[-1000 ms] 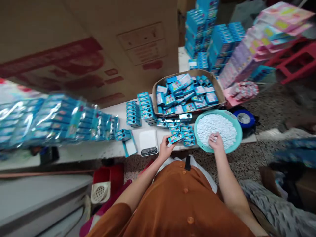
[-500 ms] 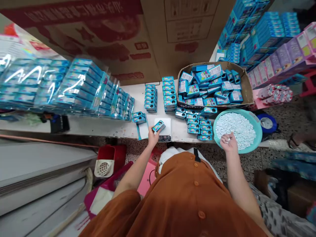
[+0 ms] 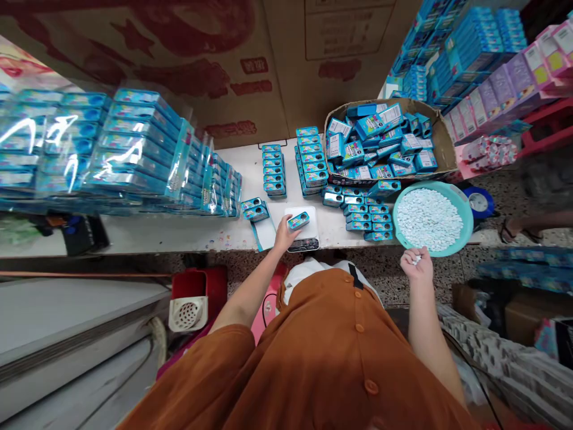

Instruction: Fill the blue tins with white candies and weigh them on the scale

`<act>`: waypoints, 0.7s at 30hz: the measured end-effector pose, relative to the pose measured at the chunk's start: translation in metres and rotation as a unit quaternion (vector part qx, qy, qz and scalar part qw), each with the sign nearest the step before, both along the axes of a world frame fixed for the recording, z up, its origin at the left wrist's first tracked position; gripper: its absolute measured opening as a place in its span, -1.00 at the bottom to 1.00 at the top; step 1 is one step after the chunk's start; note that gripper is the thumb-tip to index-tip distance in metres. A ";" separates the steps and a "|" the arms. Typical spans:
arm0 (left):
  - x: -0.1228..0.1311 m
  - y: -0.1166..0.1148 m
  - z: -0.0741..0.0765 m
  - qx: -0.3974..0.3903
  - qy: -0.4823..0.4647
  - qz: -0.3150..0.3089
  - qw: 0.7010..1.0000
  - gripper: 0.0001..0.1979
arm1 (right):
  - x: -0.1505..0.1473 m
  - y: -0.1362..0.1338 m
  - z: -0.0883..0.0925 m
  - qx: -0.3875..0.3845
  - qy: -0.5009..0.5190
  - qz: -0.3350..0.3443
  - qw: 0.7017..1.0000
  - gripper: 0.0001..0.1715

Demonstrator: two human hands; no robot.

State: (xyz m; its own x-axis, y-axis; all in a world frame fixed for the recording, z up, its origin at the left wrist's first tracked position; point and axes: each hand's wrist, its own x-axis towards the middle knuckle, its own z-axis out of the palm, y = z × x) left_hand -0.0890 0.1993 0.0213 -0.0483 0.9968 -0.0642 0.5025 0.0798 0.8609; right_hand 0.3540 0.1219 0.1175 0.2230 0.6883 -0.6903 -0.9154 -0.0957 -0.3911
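Note:
My left hand [image 3: 285, 234] grips a small blue box [image 3: 298, 221] with a dark round hole in its face, held over a white digital scale [image 3: 312, 232]. My right hand [image 3: 417, 263] is curled around several white candies [image 3: 416, 260], just off the near rim of a turquoise basin [image 3: 400, 237]. Small white candies [image 3: 430, 218] fill much of that basin. Left of the scale, a couple of blue boxes [image 3: 254, 210] rest on an open blue-edged tray [image 3: 265, 232].
Stacked blue boxes [image 3: 274, 170] stand behind the scale, and more rows [image 3: 367, 218] sit to its right. A cardboard carton [image 3: 449, 156] holds a jumble of blue boxes. Plastic-wrapped packs [image 3: 134, 149] line the left. A large carton [image 3: 286, 77] rises at the back.
My right hand has drawn back from over the candies to outside the basin's near edge. My left hand still holds the box, now turned flatter above the scale. The view has shifted slightly.

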 end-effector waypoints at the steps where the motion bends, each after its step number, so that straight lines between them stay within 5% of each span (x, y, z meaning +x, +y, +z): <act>1: -0.004 -0.002 0.001 0.010 0.010 -0.007 1.000 -0.34 | -0.004 -0.003 0.000 0.002 -0.001 -0.004 1.000 -0.61; 4: -0.018 -0.015 0.005 0.011 0.036 -0.005 0.999 -0.25 | -0.016 -0.006 -0.002 -0.003 -0.003 -0.004 1.000 -0.62; 14: -0.048 -0.088 0.009 -0.017 0.090 0.057 0.994 -0.44 | -0.054 0.010 -0.006 -0.027 0.013 0.004 1.000 -0.63; 21: -0.060 -0.105 0.012 -0.025 0.098 0.079 0.992 -0.46 | -0.061 0.017 -0.005 -0.013 0.003 0.025 1.000 -0.63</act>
